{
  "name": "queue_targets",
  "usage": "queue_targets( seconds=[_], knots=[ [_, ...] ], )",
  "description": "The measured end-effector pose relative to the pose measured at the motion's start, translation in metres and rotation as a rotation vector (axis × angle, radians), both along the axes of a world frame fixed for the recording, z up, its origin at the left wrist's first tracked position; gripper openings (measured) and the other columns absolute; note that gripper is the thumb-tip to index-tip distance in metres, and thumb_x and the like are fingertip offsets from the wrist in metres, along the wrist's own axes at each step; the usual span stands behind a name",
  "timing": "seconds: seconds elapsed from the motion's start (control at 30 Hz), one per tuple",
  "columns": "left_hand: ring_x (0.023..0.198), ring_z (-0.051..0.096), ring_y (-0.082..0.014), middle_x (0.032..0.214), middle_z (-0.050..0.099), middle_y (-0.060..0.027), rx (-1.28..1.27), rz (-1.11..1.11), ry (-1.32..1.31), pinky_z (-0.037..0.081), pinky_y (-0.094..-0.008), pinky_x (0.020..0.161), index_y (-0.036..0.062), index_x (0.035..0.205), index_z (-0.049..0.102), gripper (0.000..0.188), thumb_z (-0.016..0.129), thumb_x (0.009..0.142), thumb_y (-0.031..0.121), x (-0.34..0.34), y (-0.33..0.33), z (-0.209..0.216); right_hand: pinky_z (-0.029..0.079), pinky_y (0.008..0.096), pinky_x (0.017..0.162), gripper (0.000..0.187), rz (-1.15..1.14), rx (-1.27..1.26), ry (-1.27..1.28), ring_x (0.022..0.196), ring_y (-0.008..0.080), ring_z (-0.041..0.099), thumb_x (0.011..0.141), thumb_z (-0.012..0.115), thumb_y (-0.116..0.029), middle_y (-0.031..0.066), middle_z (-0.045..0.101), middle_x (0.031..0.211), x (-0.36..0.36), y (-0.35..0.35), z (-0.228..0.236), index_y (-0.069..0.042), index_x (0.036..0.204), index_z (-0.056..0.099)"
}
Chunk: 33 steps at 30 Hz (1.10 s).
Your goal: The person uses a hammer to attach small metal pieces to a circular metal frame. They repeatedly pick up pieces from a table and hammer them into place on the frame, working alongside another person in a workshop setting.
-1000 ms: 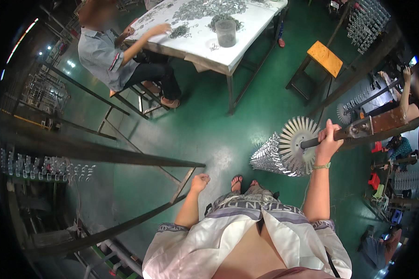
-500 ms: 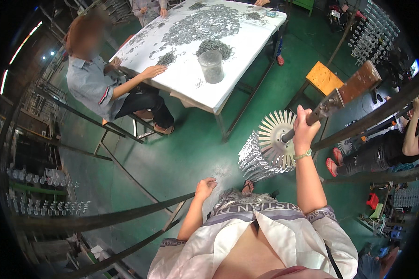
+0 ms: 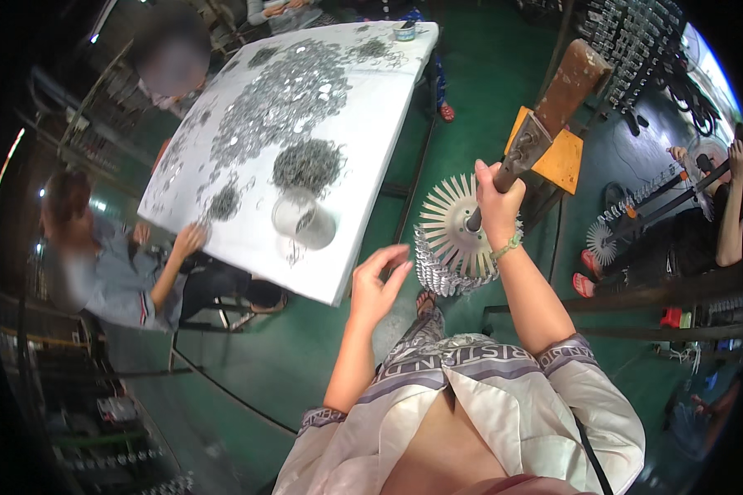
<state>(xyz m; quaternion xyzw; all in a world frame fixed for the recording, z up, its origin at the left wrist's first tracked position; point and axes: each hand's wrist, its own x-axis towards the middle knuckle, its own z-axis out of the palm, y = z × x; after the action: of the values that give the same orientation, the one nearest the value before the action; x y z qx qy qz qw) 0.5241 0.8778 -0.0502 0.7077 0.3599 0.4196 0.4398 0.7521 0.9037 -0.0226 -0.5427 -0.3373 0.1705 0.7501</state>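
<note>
Workshop w/ green floor [image 3: 487, 70]; white table [image 3: 363, 115] up front, loose metal bits spread all over it, plus a dark heap [image 3: 307, 163] & a clear plastic tub [image 3: 304, 221] nr. the edge. Co-worker [image 3: 128, 285] sits at its left side, one hand on the tabletop by a small pile.

R hand [image 3: 501, 200]: fingers wrapped tight round a dark rod [image 3: 520, 155], thumb pointing up along it; rusty bar [image 3: 571, 78] at the rod's top end. Slotted disc [image 3: 454, 219] sits on the lower end, rows of shiny metal pieces [image 3: 444, 279] hanging behind/below it, close to the wearer's foot. L hand [image 3: 377, 285]: thumb parted from curved fingers, nothing visible in it, between table corner & disc.

Progress, my read: rack looks well loaded (far side hidden, so can't vouch for all of it) & is in hand, not set down yet. Plenty of loose bits left on the table, approx. unsorted-looking.
</note>
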Motion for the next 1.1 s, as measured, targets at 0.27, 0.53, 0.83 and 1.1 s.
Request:
queue_targets(
  seconds=[0.27,0.53,0.83,1.1],
  knots=[
    [0.113,0.050,-0.0242,0.120,0.051,-0.0172,0.239,-0.350,-0.232,0.038,-0.0365,0.098,-0.0014,0.129,0.039,0.073,0.076,0.067,0.009,0.158,0.152,0.110,0.033,0.0269,0.047,0.032,-0.093,-0.054,-0.100,0.051,0.0062,0.038,0.079,0.067,-0.012,-0.0041,0.046,0.052,0.051,0.095,0.004,-0.002,0.056,0.048],
    [0.076,0.056,-0.0067,0.083,0.060,-0.0010,-0.120,-0.805,-0.259,0.047,-0.0232,0.071,0.0006,0.100,0.056,0.036,0.076,0.071,0.009,0.272,0.268,0.124,0.047,0.0295,0.071,0.021,-0.204,0.151,-0.164,0.082,0.0161,0.062,0.079,0.060,-0.008,0.0093,0.065,0.086,0.107,0.204,-0.006,0.002,0.097,0.058],
    [0.053,0.049,-0.0033,0.061,0.054,0.0027,-0.041,-0.446,-0.387,0.037,-0.0177,0.048,0.0050,0.072,0.055,0.018,0.073,0.074,0.003,0.376,0.362,0.095,0.046,0.0342,0.076,0.039,0.183,-0.175,-0.371,0.089,0.0187,0.061,0.072,0.067,-0.016,0.0139,0.063,0.095,0.209,0.291,-0.016,0.001,0.105,0.055],
    [0.047,0.050,-0.0083,0.058,0.053,-0.0012,-0.046,-0.404,-0.348,0.039,-0.0196,0.044,0.0040,0.068,0.050,0.022,0.071,0.074,0.007,0.433,0.429,0.090,0.043,0.0343,0.081,0.038,-0.886,-0.378,0.227,0.087,0.0233,0.054,0.084,0.057,-0.026,0.0155,0.055,0.098,0.363,0.220,-0.188,0.004,0.106,0.050]
  ],
)
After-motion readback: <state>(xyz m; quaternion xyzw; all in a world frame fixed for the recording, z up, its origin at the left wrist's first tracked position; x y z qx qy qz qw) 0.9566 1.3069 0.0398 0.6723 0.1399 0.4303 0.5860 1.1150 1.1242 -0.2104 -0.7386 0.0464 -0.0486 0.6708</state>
